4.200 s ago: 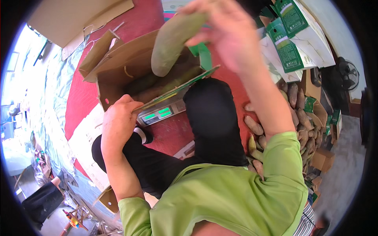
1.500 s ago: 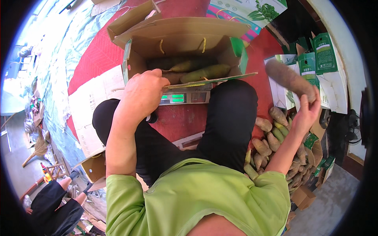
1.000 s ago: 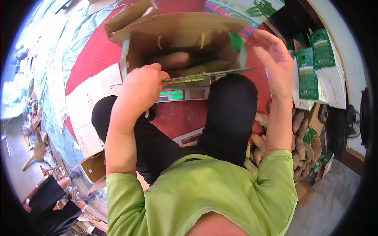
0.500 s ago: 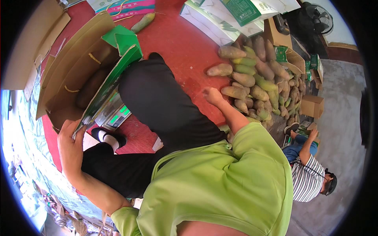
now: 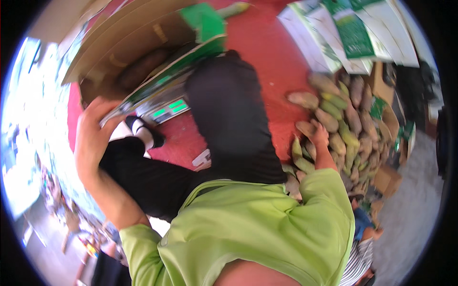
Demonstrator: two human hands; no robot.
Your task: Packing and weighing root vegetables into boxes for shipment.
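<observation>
R hand (image 5: pixel 318 138) is down on the heap of long fruits (image 5: pixel 350 124) at the person's right, fingers curled over one piece at the heap's near edge; looks like a loose grasp, but motion blur makes it hard to say if it's actually closed on it. L hand (image 5: pixel 93 138) grips the near flap edge of the open cardboard box (image 5: pixel 119 47), thumb and fingers pinched round the cardboard, forearm coming up from lower left.

Box sits tilted on a flat scale w/ a green lit display (image 5: pixel 167 108), just in front of the person's knees. Box is brown inside, w/ a green printed flap (image 5: pixel 202 21) standing up at its far side. A few of the same long fruits lie inside it, dark brown-green, partly in shadow.

Heap: oblong, tapered pieces, green to tan to purplish-brown, piled side by side on the red floor (image 5: pixel 267 57), running from near the knee out toward the right rim.

Top right, well apart from the hand: stack of flat white cartons w/ green printed panels (image 5: pixel 348 33), lying at an angle. Small brown cardboard box (image 5: pixel 386 178) at the heap's far side. One stray green fruit (image 5: pixel 234 8) on the floor beyond the box, near the top edge.
</observation>
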